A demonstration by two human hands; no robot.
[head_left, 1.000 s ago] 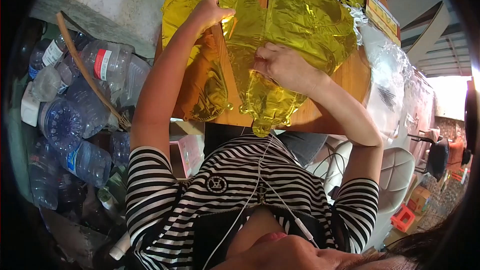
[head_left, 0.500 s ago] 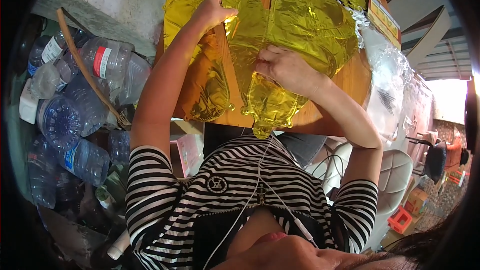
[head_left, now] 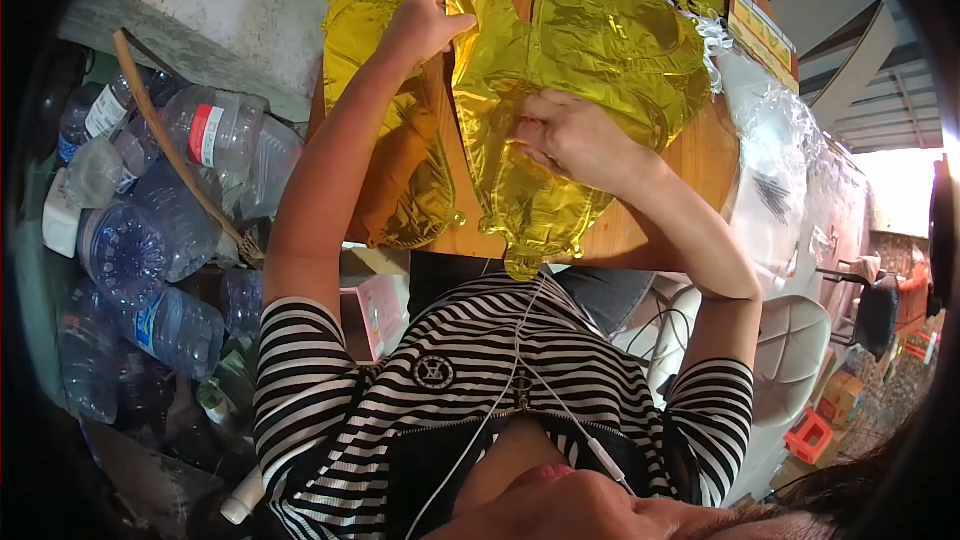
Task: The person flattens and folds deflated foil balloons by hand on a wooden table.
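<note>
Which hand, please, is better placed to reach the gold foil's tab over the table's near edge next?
Probably the right hand: it touches the gold foil nearer the tab; the left hand is farther away.

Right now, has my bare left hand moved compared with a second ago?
No, not noticeably: your bare left hand keeps about the same place relative to the brown wooden table, with no clear shift either way.

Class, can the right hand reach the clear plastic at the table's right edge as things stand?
Probably yes: only low-lying gold foil and bare tabletop show between the right hand and the clear plastic.
</note>
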